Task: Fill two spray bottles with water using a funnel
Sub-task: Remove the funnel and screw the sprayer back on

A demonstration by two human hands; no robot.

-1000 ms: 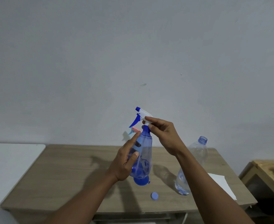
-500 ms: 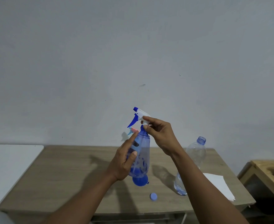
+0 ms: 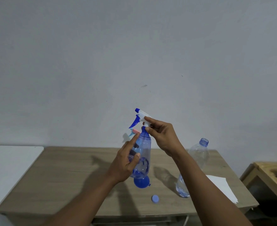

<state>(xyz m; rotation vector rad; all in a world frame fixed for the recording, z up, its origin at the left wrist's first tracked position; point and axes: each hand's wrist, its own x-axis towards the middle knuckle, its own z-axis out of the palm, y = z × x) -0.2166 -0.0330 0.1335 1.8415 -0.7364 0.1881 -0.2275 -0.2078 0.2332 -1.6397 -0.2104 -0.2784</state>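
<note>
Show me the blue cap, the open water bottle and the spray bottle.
blue cap [image 3: 155,198]: head view, centre of its top.
water bottle [image 3: 199,156]: head view, clear shoulder below the open neck.
spray bottle [image 3: 145,148]: head view, clear blue upper body.

Bare forearms [image 3: 204,185], bare left grip [image 3: 124,165], right grip [image 3: 163,136]

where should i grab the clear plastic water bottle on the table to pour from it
Probably grip the wide middle of the clear plastic water bottle, coming in level from its right. It stands upright with its cap off, so a side grip leaves the open mouth free; the narrow neck gives less hold.
</note>
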